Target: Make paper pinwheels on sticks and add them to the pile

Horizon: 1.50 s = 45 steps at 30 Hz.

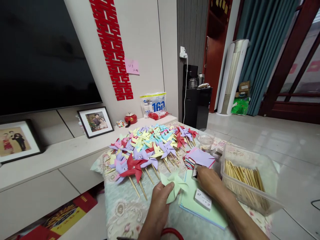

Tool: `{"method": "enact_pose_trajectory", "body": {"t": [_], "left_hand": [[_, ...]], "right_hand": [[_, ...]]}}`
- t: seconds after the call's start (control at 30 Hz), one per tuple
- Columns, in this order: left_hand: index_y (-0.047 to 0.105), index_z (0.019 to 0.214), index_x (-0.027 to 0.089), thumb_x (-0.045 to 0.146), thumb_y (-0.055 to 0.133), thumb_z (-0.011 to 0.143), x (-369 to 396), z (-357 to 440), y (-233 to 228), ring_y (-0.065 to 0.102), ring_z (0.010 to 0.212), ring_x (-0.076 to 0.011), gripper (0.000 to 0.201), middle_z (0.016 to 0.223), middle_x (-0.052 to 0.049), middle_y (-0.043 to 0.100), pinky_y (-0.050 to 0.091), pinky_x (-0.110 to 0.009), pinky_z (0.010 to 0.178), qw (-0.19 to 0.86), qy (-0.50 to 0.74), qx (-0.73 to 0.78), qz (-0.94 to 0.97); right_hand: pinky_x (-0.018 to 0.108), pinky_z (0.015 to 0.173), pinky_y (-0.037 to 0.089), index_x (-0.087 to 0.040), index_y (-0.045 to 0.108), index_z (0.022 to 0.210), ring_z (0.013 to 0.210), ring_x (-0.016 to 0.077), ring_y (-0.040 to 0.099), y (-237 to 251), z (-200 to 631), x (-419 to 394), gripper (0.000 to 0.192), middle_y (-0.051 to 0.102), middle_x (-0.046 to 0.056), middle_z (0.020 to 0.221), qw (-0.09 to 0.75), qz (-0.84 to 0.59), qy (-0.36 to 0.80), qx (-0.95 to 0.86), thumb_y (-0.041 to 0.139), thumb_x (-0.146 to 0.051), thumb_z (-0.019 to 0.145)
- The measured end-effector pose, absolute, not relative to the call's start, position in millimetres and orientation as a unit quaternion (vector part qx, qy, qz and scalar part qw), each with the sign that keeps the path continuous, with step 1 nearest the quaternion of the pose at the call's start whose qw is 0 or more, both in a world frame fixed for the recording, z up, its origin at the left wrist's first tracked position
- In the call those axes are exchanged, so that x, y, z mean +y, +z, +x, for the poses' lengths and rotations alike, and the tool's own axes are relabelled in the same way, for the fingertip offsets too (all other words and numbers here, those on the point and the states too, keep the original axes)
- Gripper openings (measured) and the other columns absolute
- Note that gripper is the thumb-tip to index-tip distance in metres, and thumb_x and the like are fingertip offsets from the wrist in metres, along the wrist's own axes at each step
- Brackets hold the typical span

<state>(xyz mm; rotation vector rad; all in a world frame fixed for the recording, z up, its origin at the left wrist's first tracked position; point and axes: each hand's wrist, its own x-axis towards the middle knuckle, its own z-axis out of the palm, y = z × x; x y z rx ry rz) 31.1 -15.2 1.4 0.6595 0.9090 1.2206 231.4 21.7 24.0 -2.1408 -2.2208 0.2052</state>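
Two hands: both of the person, low in the middle of the frame, a little apart from each other.
Left hand (pixel 160 196): fingers closed on the lower edge of a pale green paper pinwheel (pixel 173 185), which has no stick that I can see.
Right hand (pixel 208 181): it lies over a stack of pale green paper sheets (pixel 197 203); the fingertips are at a small dark object near the stack of folded coloured papers (pixel 200 158). I cannot tell if the fingers pinch it or only touch it.
Small white box (pixel 203 199): on the green sheets, just under the right wrist; its print is too small to read.
Finished pinwheels (pixel 150 146): a big pile on sticks, in the centre of the frame, on the flowered tablecloth (pixel 122 210).
Clear plastic box (pixel 247 180): at right, filled with wooden sticks.
Glass jar (pixel 205 140): behind the folded papers; content is not clear.
Red curved object (pixel 172 231): at the bottom edge, cut off.
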Motion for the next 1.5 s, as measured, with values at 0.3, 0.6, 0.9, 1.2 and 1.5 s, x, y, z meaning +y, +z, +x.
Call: {"method": "enact_pose_trajectory", "body": {"t": [0.3, 0.6, 0.9, 1.2, 1.5], "left_hand": [[0.071, 0.086, 0.019, 0.034, 0.089, 0.061, -17, 64, 15, 0.070, 0.074, -0.0179, 0.034, 0.085, -0.003, 0.077, 0.054, -0.026, 0.069, 0.697, 0.564, 0.386, 0.216], [0.069, 0.124, 0.016, 0.042, 0.079, 0.073, -25, 61, 16, 0.072, 0.093, -0.0320, 0.058, 0.107, -0.015, 0.076, 0.055, -0.039, 0.082, 0.751, 0.548, 0.231, 0.288], [0.072, 0.119, 0.016, 0.044, 0.080, 0.068, -28, 60, 16, 0.068, 0.103, -0.0361, 0.059, 0.108, -0.015, 0.076, 0.053, -0.043, 0.088, 0.739, 0.554, 0.238, 0.300], [0.071, 0.118, 0.015, 0.044, 0.079, 0.069, -29, 61, 16, 0.069, 0.100, -0.0344, 0.058, 0.108, -0.015, 0.076, 0.053, -0.042, 0.087, 0.735, 0.560, 0.239, 0.299], [0.074, 0.111, 0.013, 0.045, 0.078, 0.070, -27, 61, 9, 0.071, 0.084, -0.0302, 0.052, 0.092, -0.013, 0.077, 0.055, -0.039, 0.078, 0.727, 0.561, 0.253, 0.304]], "right_hand": [[0.033, 0.064, 0.034, -0.011, 0.064, 0.097, 0.086, 0.0309, 0.073, 28, 235, 20, 0.026, 0.076, 0.021, 0.094, 0.079, -0.712, 0.064, -0.695, 0.039, -0.012, 0.096], [0.026, 0.060, 0.033, -0.021, 0.046, 0.070, 0.067, 0.0171, 0.052, 24, 216, 8, 0.028, 0.056, -0.001, 0.067, 0.320, -0.556, 0.280, -0.714, 0.042, -0.037, 0.093], [0.026, 0.059, 0.032, -0.021, 0.046, 0.070, 0.066, 0.0152, 0.040, 18, 213, 9, 0.032, 0.044, -0.003, 0.067, 0.368, -0.528, 0.396, -0.655, 0.051, -0.047, 0.088], [0.022, 0.054, 0.029, -0.019, 0.051, 0.070, 0.058, 0.0111, 0.037, 17, 210, 9, 0.036, 0.042, -0.005, 0.063, 0.405, -0.481, 0.500, -0.595, 0.065, -0.049, 0.083], [0.018, 0.044, 0.025, -0.018, 0.054, 0.070, 0.045, 0.0058, 0.032, 14, 198, 4, 0.037, 0.043, -0.007, 0.055, 0.401, -0.458, 0.611, -0.506, 0.071, -0.051, 0.077]]}}
